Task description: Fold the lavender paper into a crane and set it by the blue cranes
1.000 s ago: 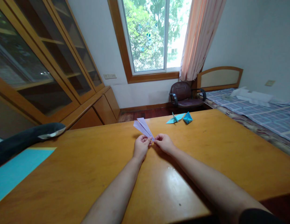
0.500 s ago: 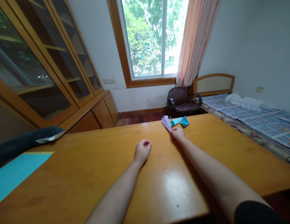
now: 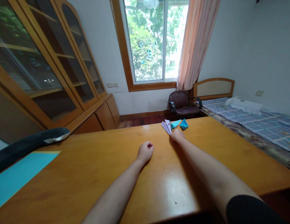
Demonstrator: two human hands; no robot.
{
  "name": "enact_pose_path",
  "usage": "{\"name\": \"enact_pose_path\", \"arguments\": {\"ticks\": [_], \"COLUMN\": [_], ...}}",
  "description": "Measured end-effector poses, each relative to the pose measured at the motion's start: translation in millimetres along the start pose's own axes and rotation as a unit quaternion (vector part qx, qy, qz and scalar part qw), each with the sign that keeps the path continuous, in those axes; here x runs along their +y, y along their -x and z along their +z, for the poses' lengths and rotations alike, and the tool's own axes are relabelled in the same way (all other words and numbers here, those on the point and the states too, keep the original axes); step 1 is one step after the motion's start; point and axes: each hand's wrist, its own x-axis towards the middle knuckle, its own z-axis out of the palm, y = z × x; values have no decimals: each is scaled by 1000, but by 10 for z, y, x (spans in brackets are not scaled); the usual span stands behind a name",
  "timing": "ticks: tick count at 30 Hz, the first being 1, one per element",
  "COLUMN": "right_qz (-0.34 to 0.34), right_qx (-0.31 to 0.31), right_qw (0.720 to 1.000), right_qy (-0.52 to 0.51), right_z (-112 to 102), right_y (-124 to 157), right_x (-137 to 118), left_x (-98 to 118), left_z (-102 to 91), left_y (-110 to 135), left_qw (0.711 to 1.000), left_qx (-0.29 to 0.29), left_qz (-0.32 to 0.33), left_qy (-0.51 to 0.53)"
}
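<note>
My right hand (image 3: pixel 178 135) reaches to the far side of the desk and pinches the near, narrow end of a pale purple folded paper plane (image 3: pixel 167 126). Its pleated wings fan out away from me. Just beyond it lies a teal and light-blue folded paper piece (image 3: pixel 175 123), partly covered by the purple one. A blue paper pyramid shape (image 3: pixel 184 124) rests to the right of that. Over the middle of the desk, my left hand (image 3: pixel 145 151) is loosely curled, thumb against fingers, with nothing visible in it.
The wooden desk (image 3: pixel 100 174) spans the foreground. On its left lie a light-blue sheet (image 3: pixel 21 171) and a dark, padded curved object (image 3: pixel 30 141). Past the far edge are a brown armchair (image 3: pixel 182 102) and a bed (image 3: pixel 249 121). A glass-door cabinet (image 3: pixel 72 62) stands left.
The view has tilted slightly up and turned a little left. My right hand still pinches the purple paper plane, which sits closer to the teal piece. My left hand stays curled.
</note>
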Motion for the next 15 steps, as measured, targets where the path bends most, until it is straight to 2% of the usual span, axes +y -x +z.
{"name": "enact_pose_path", "arguments": {"ticks": [8, 11, 15], "right_qz": [-52, -76, -128], "right_qx": [10, 19, 29], "right_qw": [994, 990, 980], "right_qy": [100, 115, 149], "right_z": [-175, -147, -14], "right_y": [276, 432, 708], "right_x": [-134, -170, -205], "left_x": [33, 51, 76], "left_z": [-211, -311, -404], "left_y": [-43, -8, 89], "left_qw": [987, 979, 946], "left_qx": [-81, -89, -93], "left_qz": [-6, 6, 45], "left_qy": [-140, -183, -308]}}
